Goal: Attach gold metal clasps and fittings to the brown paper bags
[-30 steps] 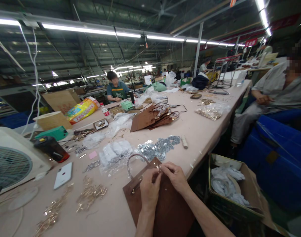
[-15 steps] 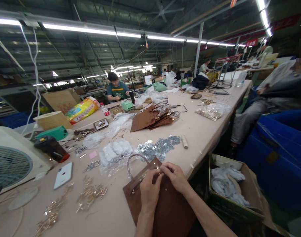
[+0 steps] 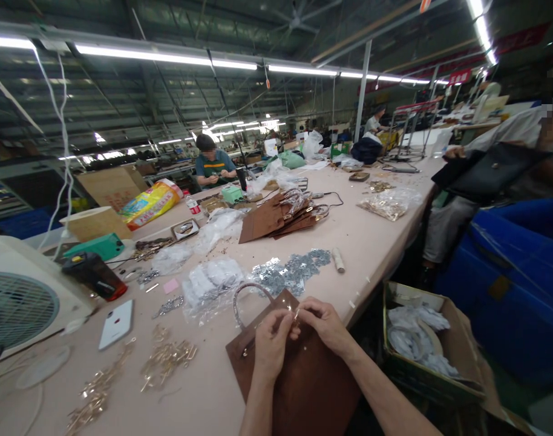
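A brown handbag (image 3: 317, 381) lies on the near edge of the table, its looped handle (image 3: 236, 303) wrapped in clear plastic. Over its upper part, my two hands come together fingertip to fingertip. My right hand (image 3: 325, 324) pinches a small gold metal fitting (image 3: 296, 315). Close against it, my left hand (image 3: 271, 339) has thumb and fingers pressed together; what they hold is hidden. Loose gold fittings (image 3: 167, 357) are heaped on the table to the left. Flat silver metal plates (image 3: 290, 272) lie spread beyond the bag.
Stacked brown bag pieces (image 3: 270, 218) and clear plastic bags (image 3: 213, 278) are farther up the table. At left are a phone (image 3: 116, 324), a dark bottle (image 3: 95, 275) and a fan (image 3: 22, 290). An open box (image 3: 422, 339) and a blue bin (image 3: 507, 290) stand right, near a seated person.
My fingertips have shifted slightly, and the gold fitting now shows between them. My left hand has turned a little. The person at right has raised a dark piece.
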Motion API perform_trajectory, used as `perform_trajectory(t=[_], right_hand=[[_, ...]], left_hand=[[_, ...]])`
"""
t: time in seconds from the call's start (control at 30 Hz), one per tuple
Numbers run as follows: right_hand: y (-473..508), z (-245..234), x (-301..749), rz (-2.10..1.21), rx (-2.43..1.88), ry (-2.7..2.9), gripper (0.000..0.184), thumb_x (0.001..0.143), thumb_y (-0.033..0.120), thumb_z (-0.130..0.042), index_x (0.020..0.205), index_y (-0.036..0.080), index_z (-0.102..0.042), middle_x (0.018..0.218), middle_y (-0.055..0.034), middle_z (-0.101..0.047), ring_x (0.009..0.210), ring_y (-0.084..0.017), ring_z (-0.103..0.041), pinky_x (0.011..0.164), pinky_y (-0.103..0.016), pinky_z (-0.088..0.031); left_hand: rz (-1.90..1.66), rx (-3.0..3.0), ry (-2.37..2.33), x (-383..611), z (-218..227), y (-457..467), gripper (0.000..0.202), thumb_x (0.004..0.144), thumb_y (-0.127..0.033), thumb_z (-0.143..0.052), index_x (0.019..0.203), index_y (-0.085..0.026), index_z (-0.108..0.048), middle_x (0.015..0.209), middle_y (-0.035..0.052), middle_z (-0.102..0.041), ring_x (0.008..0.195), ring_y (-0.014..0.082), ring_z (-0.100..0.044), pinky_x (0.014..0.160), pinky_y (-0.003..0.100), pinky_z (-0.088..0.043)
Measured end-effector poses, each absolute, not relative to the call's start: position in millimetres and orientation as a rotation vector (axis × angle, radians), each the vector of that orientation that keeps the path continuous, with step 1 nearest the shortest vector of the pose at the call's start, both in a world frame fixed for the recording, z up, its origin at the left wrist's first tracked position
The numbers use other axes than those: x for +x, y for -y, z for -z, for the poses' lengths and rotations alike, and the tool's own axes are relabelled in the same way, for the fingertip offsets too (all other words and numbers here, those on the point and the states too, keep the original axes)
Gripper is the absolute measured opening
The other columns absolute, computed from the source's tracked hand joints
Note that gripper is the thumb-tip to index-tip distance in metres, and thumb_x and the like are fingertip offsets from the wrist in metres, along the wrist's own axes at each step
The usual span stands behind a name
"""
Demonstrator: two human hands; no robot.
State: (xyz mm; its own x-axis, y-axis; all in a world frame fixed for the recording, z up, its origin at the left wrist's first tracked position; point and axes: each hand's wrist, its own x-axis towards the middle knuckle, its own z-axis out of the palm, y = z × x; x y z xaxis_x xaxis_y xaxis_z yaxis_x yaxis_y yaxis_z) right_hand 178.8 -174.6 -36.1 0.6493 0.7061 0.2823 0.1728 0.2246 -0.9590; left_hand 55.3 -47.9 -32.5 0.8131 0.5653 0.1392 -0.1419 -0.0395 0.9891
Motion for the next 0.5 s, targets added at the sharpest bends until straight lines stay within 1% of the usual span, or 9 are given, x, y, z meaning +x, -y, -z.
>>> perform_trajectory(t=[0.07, 0.17, 0.23, 0.33, 0.43, 0.5], right_hand=[[176, 35, 179, -0.429, -1.313, 0.817, 0.026, 0.092, 0.047, -0.073, 0.086, 0.022, -0.078, 0.086, -0.0014, -0.067, 0.086, -0.019, -0.062, 0.084, -0.03, -0.048], [177, 31, 179, -0.44, -1.297, 0.8, 0.025, 0.092, 0.045, -0.073, 0.084, 0.022, -0.077, 0.086, -0.0011, -0.067, 0.087, -0.018, -0.061, 0.083, -0.029, -0.047], [177, 29, 179, -0.469, -1.295, 0.797, 0.027, 0.092, 0.047, -0.073, 0.085, 0.021, -0.078, 0.086, -0.0009, -0.068, 0.085, -0.018, -0.061, 0.082, -0.029, -0.046], [176, 32, 182, -0.524, -1.295, 0.794, 0.035, 0.094, 0.053, -0.068, 0.087, 0.02, -0.079, 0.079, -0.0005, -0.066, 0.077, -0.017, -0.057, 0.075, -0.028, -0.045], [174, 42, 186, -0.561, -1.268, 0.745, 0.044, 0.096, 0.059, -0.062, 0.097, 0.019, -0.08, 0.074, -0.0004, -0.065, 0.07, -0.016, -0.055, 0.069, -0.028, -0.043], [173, 48, 187, -0.567, -1.251, 0.712, 0.046, 0.097, 0.06, -0.061, 0.102, 0.019, -0.081, 0.073, -0.0006, -0.066, 0.069, -0.016, -0.056, 0.069, -0.029, -0.043]], left_hand=[[-0.586, 1.521, -0.307, 54, 31, 49, 0.038, 0.093, -0.051, -0.071, 0.103, -0.014, -0.073, 0.079, 0.0064, -0.074, 0.069, 0.0175, -0.07, 0.067, 0.027, -0.06], [-0.596, 1.534, -0.278, 53, 32, 49, 0.039, 0.086, -0.049, -0.079, 0.106, -0.016, -0.074, 0.093, 0.0086, -0.076, 0.08, 0.0208, -0.072, 0.073, 0.03, -0.062], [-0.603, 1.553, -0.303, 54, 33, 50, 0.039, 0.084, -0.047, -0.081, 0.107, -0.016, -0.074, 0.091, 0.0077, -0.076, 0.08, 0.0207, -0.072, 0.075, 0.031, -0.062], [-0.596, 1.539, -0.319, 56, 34, 50, 0.04, 0.087, -0.048, -0.078, 0.109, -0.015, -0.074, 0.087, 0.0071, -0.076, 0.076, 0.02, -0.072, 0.074, 0.031, -0.061], [-0.6, 1.533, -0.324, 57, 34, 51, 0.041, 0.086, -0.049, -0.079, 0.11, -0.016, -0.075, 0.091, 0.008, -0.077, 0.077, 0.0208, -0.073, 0.075, 0.031, -0.062], [-0.6, 1.548, -0.332, 57, 34, 50, 0.042, 0.086, -0.051, -0.078, 0.11, -0.016, -0.075, 0.089, 0.0081, -0.077, 0.076, 0.0214, -0.073, 0.074, 0.032, -0.062]])
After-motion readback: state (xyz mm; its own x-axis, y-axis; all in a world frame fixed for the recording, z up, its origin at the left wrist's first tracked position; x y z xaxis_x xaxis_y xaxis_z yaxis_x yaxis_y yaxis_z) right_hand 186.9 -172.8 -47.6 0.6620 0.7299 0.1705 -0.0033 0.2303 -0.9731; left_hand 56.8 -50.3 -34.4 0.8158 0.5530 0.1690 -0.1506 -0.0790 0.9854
